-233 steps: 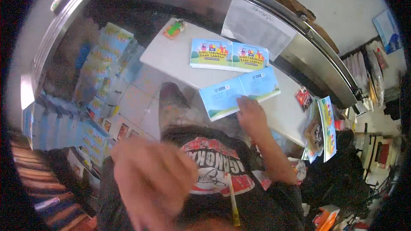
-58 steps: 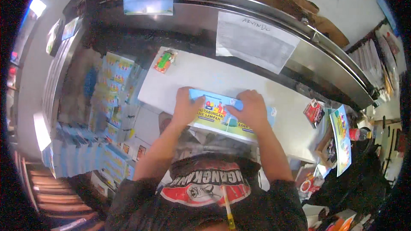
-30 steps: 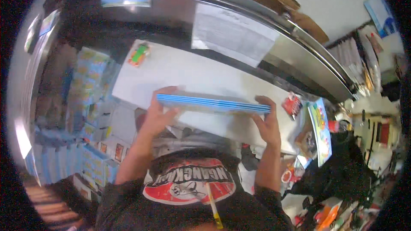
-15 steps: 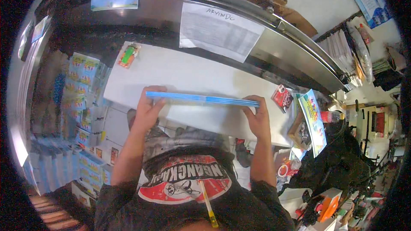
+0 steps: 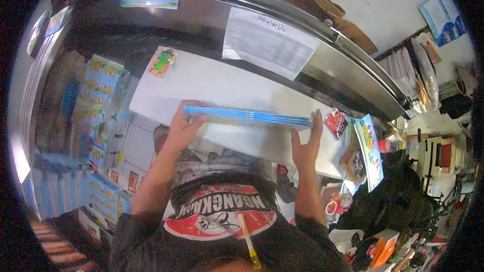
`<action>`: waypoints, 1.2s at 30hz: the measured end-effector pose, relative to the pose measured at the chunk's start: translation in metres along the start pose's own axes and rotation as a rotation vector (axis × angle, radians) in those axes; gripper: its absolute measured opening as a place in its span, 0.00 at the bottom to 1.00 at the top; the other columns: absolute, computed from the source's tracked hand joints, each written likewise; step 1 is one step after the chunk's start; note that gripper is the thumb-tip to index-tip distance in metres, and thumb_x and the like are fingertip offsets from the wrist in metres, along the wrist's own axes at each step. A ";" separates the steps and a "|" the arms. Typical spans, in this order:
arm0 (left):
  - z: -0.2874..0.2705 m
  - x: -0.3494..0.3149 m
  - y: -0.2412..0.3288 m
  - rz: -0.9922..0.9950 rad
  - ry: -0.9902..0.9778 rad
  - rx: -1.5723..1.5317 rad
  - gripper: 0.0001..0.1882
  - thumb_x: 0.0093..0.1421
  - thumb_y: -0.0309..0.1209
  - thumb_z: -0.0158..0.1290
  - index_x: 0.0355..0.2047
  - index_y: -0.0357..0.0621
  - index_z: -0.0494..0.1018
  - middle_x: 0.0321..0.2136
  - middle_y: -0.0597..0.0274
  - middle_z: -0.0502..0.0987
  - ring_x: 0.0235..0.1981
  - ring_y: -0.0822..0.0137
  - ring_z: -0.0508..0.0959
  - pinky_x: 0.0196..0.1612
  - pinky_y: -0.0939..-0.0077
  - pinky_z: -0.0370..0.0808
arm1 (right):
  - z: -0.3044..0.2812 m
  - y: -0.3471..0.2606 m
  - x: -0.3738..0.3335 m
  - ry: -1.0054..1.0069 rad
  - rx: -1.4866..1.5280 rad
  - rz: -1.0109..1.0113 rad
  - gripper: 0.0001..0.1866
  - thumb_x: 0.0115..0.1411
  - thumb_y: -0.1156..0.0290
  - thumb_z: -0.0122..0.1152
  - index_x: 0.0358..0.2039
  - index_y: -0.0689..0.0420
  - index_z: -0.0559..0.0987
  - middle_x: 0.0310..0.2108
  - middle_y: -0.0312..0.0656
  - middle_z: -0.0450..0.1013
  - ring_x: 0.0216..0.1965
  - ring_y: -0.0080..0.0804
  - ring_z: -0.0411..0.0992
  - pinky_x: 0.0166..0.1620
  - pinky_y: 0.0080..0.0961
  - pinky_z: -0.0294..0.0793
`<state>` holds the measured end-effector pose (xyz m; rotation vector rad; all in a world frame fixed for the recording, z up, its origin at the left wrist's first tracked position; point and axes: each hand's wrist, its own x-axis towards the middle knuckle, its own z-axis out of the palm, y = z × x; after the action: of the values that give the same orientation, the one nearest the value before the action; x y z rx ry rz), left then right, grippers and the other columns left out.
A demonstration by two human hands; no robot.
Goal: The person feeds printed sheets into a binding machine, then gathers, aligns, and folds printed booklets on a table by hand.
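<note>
Booklets point(image 5: 249, 117), a blue stack on edge, stand on the white surface point(image 5: 222, 83), gripped at the ends by the left hand point(image 5: 182, 124) and right hand point(image 5: 306, 143). Far left lies an orange-green packet point(image 5: 162, 62); right, a red packet point(image 5: 335, 122). A paper sheet point(image 5: 269, 42) hangs beyond.

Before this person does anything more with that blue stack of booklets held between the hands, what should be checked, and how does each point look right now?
1. Left hand on the end of the blue booklet stack: ok.
2. Right hand pressing the other end: ok.
3. Stack edges lined up: ok, they look even along the top.
4. Stack standing on edge on the white table: ok.
5. Bare table beyond the stack: ok; the small green and orange item lies apart at the far corner.
6. Firmness of each grip: cannot tell.
</note>
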<state>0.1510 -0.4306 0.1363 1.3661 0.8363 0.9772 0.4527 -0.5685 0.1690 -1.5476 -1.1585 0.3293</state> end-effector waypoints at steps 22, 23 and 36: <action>-0.002 0.006 -0.002 0.079 0.013 0.204 0.16 0.58 0.24 0.56 0.46 0.38 0.67 0.43 0.57 0.75 0.48 0.68 0.72 0.54 0.70 0.67 | -0.022 0.020 -0.017 -0.069 0.065 0.150 0.12 0.52 0.81 0.65 0.36 0.60 0.72 0.34 0.43 0.75 0.37 0.32 0.73 0.44 0.28 0.73; -0.002 0.008 0.001 0.069 0.019 0.244 0.16 0.58 0.24 0.56 0.46 0.38 0.67 0.43 0.57 0.75 0.48 0.68 0.73 0.54 0.71 0.67 | -0.028 0.022 -0.016 -0.051 0.129 0.190 0.12 0.53 0.80 0.64 0.36 0.60 0.72 0.34 0.43 0.75 0.37 0.31 0.74 0.42 0.27 0.73; -0.059 -0.022 0.089 0.175 0.689 0.463 0.13 0.56 0.28 0.59 0.40 0.40 0.71 0.36 0.61 0.77 0.38 0.66 0.76 0.45 0.71 0.72 | -0.116 0.086 0.023 0.045 -0.546 0.368 0.24 0.59 0.70 0.58 0.53 0.68 0.68 0.48 0.50 0.71 0.48 0.36 0.68 0.52 0.31 0.67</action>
<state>0.0818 -0.4320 0.2201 1.5183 1.5504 1.4924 0.5900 -0.6101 0.1428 -2.2455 -0.9675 0.2256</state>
